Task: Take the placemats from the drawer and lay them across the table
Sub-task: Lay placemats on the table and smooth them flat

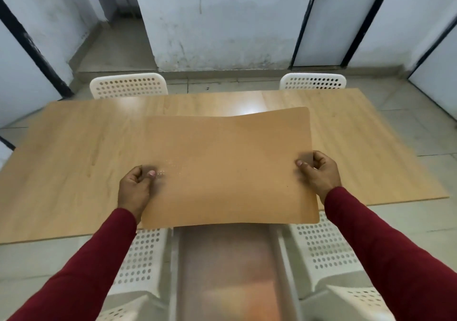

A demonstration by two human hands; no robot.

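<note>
A tan rectangular placemat (pixel 230 162) with rounded corners hangs just above the near middle of the light wooden table (pixel 74 152), sagging slightly in its middle. My left hand (pixel 134 189) pinches its left edge and my right hand (pixel 317 172) pinches its right edge, thumbs on top. The placemat's near edge reaches past the table's front edge. Below it, between two chairs, sits an open drawer (pixel 227 271), blurred, with brownish contents that I cannot make out.
Two white perforated chairs (pixel 128 86) (pixel 312 81) stand at the table's far side. Two more white chairs (pixel 141 261) (pixel 326 251) flank the drawer on my side. Beyond are a tiled floor, white walls and doors.
</note>
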